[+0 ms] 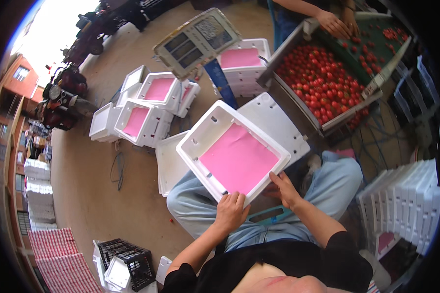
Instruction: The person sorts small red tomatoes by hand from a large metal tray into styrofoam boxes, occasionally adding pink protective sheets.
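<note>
A white foam box [205,126] lined with a pink sheet [238,157] is tilted in front of me, above my knees. My left hand [231,211] grips its near rim, the fingers hooked over the edge. At the near right corner, my right hand [286,190] holds the outside, thumb against the wall and the other fingers partly hidden beneath. Nothing but the pink sheet shows inside. Behind the box lies a white foam lid or panel [278,124]. A scale's display head [198,42] stands beyond it on a blue post [222,82].
Cherry tomatoes [322,84] fill a metal-edged sorting trough [297,99], where another person's hands [337,25] work at the top. Pink-lined foam boxes [150,110] stand ahead left. Stacked white foam boxes [399,205] are at right. A black plastic crate [135,256] sits lower left.
</note>
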The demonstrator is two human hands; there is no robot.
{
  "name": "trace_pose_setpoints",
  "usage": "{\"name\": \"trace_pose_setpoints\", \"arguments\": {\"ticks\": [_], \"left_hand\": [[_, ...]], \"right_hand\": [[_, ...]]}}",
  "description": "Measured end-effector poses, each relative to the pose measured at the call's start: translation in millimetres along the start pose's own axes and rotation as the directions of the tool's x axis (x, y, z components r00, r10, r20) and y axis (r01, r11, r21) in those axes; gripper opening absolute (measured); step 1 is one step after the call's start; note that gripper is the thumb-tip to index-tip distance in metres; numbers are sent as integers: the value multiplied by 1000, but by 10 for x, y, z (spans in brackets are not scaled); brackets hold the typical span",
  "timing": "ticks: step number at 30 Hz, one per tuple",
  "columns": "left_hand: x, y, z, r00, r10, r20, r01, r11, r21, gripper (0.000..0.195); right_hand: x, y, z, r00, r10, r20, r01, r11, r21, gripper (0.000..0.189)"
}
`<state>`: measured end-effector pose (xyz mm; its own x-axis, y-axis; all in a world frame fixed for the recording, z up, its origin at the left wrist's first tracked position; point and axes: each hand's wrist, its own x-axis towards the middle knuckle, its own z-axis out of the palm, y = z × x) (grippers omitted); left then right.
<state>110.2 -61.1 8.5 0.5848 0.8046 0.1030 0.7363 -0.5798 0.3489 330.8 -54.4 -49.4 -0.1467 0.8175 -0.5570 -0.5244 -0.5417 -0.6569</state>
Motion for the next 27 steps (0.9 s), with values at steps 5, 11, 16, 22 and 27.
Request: {"name": "trace_pose_setpoints", "arguments": {"ticks": [5,11,16,22,27], "left_hand": [[366,-22,778,975,128,184,-124,992,-32,30],[1014,-220,1043,932,200,303,-181,979,-91,37],[1956,-287,764,922,330,201,-293,936,-195,48],[4077,-371,311,895,380,-234,-321,913,252,66],[4882,-546,319,986,14,168,-100,854,511,67]], "right_hand": [[229,357,-559,968,147,-206,-99,969,227,54],[646,223,-794,930,30,-367,49,978,204,46],[845,236,-1071,887,-8,-461,93,982,162,50],[869,338,-1188,819,-98,-565,133,991,21,57],[864,118,-1092,814,-77,-576,77,997,-24,61]]}}
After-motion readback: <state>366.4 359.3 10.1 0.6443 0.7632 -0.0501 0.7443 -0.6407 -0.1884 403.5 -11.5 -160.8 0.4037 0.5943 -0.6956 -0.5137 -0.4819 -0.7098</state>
